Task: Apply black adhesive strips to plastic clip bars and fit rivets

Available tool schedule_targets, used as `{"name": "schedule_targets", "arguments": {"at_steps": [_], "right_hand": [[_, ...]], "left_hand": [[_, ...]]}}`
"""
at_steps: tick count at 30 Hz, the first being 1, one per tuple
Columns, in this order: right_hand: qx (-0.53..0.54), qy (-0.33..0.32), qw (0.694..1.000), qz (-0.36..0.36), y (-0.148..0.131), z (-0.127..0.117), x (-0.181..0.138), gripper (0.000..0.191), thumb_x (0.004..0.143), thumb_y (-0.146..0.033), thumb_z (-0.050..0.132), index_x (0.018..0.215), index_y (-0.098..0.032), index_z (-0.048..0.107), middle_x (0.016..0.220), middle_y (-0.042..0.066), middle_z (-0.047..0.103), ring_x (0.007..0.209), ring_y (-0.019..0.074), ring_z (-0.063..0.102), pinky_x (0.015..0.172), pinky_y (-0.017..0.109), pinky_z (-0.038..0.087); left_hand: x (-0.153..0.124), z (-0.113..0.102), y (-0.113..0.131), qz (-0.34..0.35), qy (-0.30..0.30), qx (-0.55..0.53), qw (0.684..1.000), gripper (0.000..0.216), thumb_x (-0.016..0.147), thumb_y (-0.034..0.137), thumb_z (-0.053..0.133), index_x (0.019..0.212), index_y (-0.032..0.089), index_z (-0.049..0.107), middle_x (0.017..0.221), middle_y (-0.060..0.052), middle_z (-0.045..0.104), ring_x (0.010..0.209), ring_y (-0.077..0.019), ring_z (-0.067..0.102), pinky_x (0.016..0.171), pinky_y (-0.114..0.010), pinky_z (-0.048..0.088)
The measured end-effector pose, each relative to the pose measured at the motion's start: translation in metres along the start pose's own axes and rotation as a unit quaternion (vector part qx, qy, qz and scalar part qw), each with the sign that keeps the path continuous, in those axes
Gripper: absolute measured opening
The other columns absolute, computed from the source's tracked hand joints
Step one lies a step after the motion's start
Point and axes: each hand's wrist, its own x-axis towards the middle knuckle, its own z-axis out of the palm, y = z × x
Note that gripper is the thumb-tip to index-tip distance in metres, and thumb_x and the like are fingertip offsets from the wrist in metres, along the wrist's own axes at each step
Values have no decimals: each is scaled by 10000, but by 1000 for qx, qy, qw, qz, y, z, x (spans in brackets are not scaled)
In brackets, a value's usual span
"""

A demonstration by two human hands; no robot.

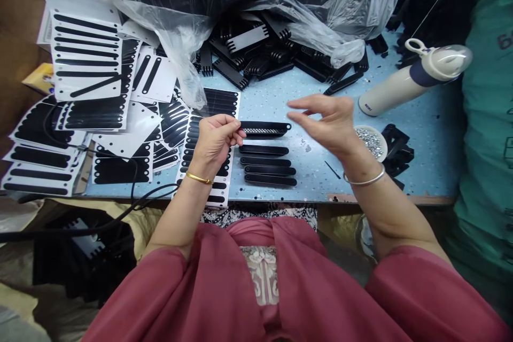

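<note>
The left hand (218,136) is closed on the left end of a black plastic bar (266,131), with the thumb on top and the fingers below. The bar is lying almost level above the counter (310,184), its free end pointing to the right, and a mesh pattern shows along its side. The right hand (328,120) is raised just beyond this free end; thumb and forefinger are a little apart, and I see nothing between them.

Nearer to the body, four similar bars (267,169) lie in a column, almost parallel. To their left, a sheet of black strips (219,100) passes under the left hand. A white bowl (383,144) of small shiny pieces (367,138) stands beside the right wrist.

In my judgement, the bar is light and quite stiff, so a pinch should be enough to carry it. Its smooth surface may slip or turn in the fingers. The rounded end or the long edges seem the best places to hold; the mesh may be weaker, so I would not press there.
</note>
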Motion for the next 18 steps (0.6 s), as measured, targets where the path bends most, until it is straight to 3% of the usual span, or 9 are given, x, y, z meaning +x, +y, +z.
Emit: {"name": "schedule_targets", "arguments": {"at_steps": [3,7,13,18], "right_hand": [[-69,-93,992,-58,0,12,-8,177,866,-362,688,937,-222,771,919,51,747,859,205,676,790,352,542],[-114,-126,982,-84,4,20,-12,196,891,-358,655,956,-217,774,869,57,736,782,192,652,742,330,514],[-117,-87,985,-94,-4,21,-14,217,907,-340,614,910,-198,779,855,75,732,785,204,656,724,341,510],[-76,5,997,-25,16,1,-13,154,841,-365,698,830,-236,780,778,41,724,743,202,650,710,361,515]], "left_hand": [[1,4,-1,-7,-21,-9,1000,165,728,249,727,678,142,611,583,-36,668,428,-104,597,403,-206,405],[0,4,-3,-16,-30,-24,999,128,741,219,708,686,139,624,595,-38,678,438,-102,603,414,-203,424],[2,-1,-7,-17,-26,1,1000,184,730,273,752,704,122,650,600,-48,690,444,-108,621,396,-190,429],[14,-13,-17,28,91,61,994,240,771,338,721,778,104,666,568,-35,667,414,-94,611,332,-152,348]]}}
